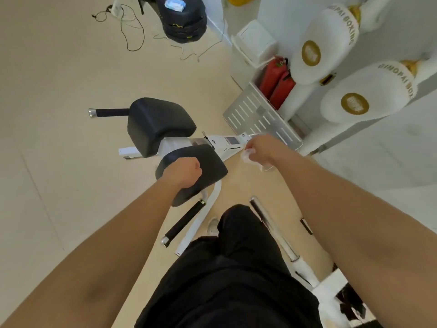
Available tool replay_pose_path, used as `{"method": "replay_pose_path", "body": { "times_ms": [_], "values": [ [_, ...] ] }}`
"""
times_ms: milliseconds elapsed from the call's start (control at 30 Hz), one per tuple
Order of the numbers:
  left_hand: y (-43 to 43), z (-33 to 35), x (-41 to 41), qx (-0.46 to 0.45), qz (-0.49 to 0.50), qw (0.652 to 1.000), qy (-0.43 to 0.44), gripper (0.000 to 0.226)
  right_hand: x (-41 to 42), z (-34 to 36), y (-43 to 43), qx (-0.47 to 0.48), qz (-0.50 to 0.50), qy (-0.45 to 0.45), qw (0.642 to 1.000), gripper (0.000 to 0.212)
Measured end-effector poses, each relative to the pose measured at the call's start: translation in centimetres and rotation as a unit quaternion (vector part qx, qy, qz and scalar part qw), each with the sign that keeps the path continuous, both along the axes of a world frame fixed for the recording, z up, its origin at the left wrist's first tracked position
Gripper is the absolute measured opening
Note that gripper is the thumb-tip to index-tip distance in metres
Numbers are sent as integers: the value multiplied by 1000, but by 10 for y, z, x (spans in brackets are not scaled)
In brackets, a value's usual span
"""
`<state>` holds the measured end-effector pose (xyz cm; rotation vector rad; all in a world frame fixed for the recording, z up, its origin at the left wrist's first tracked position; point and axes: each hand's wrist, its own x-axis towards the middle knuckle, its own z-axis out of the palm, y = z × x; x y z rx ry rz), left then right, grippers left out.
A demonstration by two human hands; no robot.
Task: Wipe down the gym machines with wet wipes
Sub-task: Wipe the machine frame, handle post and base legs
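A white-framed gym machine stands below me with two black pads. My left hand is curled into a fist above the nearer black pad and holds nothing that I can see. My right hand grips a crumpled white wet wipe beside the machine's white frame, just right of the nearer pad. The farther black pad sits to the upper left. A pack of wipes lies on a black stool-like object at the top.
Black grip handles and a chrome bar stick out near my legs. A perforated metal footplate, red fire extinguishers, a white bin and white boxing bags crowd the right. Cables trail on the beige floor.
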<state>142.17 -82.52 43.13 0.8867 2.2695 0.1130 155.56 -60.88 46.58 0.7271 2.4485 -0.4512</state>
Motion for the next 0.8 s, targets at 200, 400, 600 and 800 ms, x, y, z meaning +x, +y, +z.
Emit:
{"method": "replay_pose_path", "body": {
  "times_ms": [200, 400, 600, 800],
  "values": [
    [32, 8, -22, 27, 37, 999, -14, 33, -47, 19, 44, 6, 31, 0, 1000, 43],
    [68, 7, -31, 45, 113, 992, -24, 29, -93, 23, 87, 0, 86, 7, 996, 40],
    [115, 5, -17, 38, 203, 978, -19, 21, -120, -13, 128, -37, 156, -4, 987, 39],
    [184, -9, 20, 13, 330, 944, -29, 22, -116, -45, 198, -66, 262, -16, 963, 37]
  ]
}}
